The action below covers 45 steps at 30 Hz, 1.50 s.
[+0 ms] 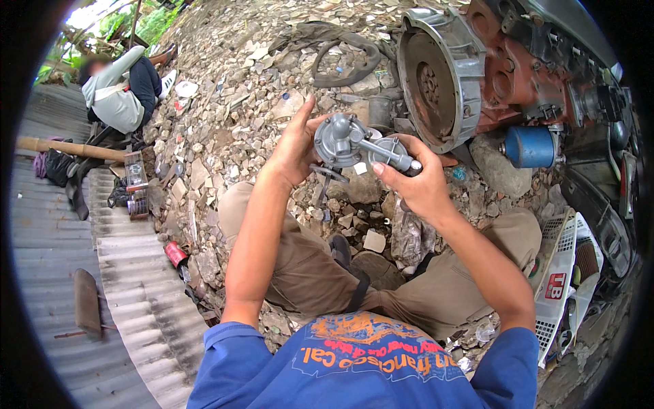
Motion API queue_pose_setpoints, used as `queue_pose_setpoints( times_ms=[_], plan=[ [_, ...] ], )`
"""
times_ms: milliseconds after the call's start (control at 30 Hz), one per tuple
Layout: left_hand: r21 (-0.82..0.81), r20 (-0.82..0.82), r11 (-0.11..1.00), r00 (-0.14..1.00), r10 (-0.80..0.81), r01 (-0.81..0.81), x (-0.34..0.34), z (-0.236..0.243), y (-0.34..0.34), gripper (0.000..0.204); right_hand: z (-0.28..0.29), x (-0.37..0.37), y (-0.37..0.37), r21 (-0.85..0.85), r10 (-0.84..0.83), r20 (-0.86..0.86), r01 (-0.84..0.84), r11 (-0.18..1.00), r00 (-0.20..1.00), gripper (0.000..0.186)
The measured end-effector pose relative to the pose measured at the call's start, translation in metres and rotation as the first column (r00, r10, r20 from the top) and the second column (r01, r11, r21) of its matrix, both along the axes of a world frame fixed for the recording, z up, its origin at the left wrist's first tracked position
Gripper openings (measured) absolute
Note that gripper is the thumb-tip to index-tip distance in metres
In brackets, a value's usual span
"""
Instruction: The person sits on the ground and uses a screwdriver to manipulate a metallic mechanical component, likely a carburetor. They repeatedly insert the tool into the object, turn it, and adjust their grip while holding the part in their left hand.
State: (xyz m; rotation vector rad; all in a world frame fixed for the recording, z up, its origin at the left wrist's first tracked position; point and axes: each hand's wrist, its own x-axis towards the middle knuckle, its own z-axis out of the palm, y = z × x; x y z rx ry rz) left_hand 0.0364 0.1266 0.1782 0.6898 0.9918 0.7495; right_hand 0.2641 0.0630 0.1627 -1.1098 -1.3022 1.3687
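Observation:
In front of my chest I hold a grey metal engine part [346,140] in the air with both hands. It has a round domed housing at its left end, a short slanting tube and a second rounded section to the right; its exact kind is not plain. My left hand [294,148] steadies the domed housing from the left, thumb pointing up and the other fingers partly hidden behind it. My right hand [424,178] grips the right end, its thumb near the tip of the tube. A thin flat piece sticks out below the part.
An engine block [514,85] with a round bell housing [428,82] and blue filter [528,146] stands at right. Below it is a white plastic basket [553,293]. Stones cover the ground. Corrugated sheets [146,300] lie left; another person [122,95] sits far left.

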Motion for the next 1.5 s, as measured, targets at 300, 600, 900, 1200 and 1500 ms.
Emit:
queue_pose_setpoints(
  times_ms=[300,600,900,1200,1500],
  plan=[
    [0.234,0.106,0.651,0.684,0.721,-0.722,0.012,-0.097,-0.082,0.09,0.002,0.008,0.013,-0.108,-0.193,-0.091,0.182,0.977,0.977,0.046],
    [0.495,0.17,0.826,0.962,0.213,-0.27,0.105,-0.07,-0.057,0.109,0.007,0.002,-0.008,0.122,-0.204,-0.025,0.205,0.971,0.979,0.057],
    [0.367,0.388,0.842,0.888,0.248,-0.395,0.107,-0.06,-0.075,0.077,0.015,0.014,-0.03,0.323,-0.067,0.241,-0.015,0.946,0.968,0.053],
    [0.442,0.212,0.873,0.969,0.124,-0.208,0.072,-0.058,-0.097,0.081,0.041,0.044,-0.019,0.391,0.007,0.32,-0.139,0.91,0.947,0.022],
    [0.458,0.063,0.864,0.977,0.203,-0.208,0.071,-0.065,-0.119,0.057,0.028,0.027,-0.019,0.389,0.029,0.308,-0.153,0.908,0.951,0.021]
  ],
)
